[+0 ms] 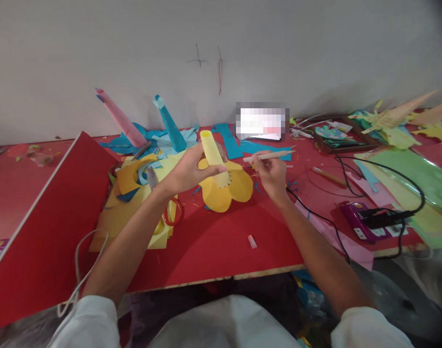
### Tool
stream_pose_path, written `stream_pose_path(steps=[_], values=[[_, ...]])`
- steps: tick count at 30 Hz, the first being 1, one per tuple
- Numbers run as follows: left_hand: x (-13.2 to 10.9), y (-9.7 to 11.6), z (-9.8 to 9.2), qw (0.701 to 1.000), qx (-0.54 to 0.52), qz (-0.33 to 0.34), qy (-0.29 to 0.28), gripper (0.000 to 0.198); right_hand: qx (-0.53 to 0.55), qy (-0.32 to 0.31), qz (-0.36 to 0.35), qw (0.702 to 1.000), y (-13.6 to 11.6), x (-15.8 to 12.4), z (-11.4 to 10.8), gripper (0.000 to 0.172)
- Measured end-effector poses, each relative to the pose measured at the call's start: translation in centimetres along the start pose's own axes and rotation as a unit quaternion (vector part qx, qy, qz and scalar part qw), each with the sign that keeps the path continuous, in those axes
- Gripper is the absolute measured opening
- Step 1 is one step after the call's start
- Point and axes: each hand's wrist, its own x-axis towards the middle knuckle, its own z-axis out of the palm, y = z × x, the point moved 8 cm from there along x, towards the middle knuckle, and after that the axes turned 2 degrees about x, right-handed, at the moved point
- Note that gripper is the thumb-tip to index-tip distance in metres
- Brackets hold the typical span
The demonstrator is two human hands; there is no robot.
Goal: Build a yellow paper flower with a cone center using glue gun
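Observation:
My left hand (190,170) is closed round a pale yellow paper tube (211,147), held tilted above the red table (213,241). The tube's lower end meets a darker yellow flower-shaped paper piece (235,189). My right hand (271,173) pinches a thin wooden stick (269,155), which points right, just to the right of the flower piece. The two hands are a short way apart over the middle of the table.
Yellow and blue paper cut-outs and red-handled scissors (173,212) lie left of the flower. A pink cone (119,117) and a blue cone (169,123) stand at the back. A black cable (383,169) and purple power strip (365,223) sit right. A small glue stick (252,241) lies near the front.

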Motion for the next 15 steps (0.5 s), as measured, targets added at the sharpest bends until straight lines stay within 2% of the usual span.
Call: stream_pose_path(steps=[3,5,8,11,15], values=[[0.0,-0.9,0.9,0.998,-0.052,-0.007,0.03,0.037,0.024,0.033,0.001,0.999,0.3,0.1,-1.0,0.042],[-0.2,-1.8,1.7,0.997,-0.05,-0.024,0.05,0.037,0.029,0.044,0.005,0.999,0.8,0.0,-1.4,0.041],[-0.7,-3.0,3.1,0.997,-0.038,-0.059,0.043,0.03,0.015,0.033,-0.003,0.999,1.3,-0.3,-1.1,0.039],[-1.0,-3.4,4.6,0.995,-0.076,-0.06,0.008,0.021,-0.016,-0.016,-0.023,0.999,1.1,-0.7,0.3,0.034],[-1.1,-3.4,5.6,0.996,-0.073,-0.056,-0.008,0.019,-0.063,-0.136,-0.041,0.988,0.7,-1.5,3.5,0.028]])
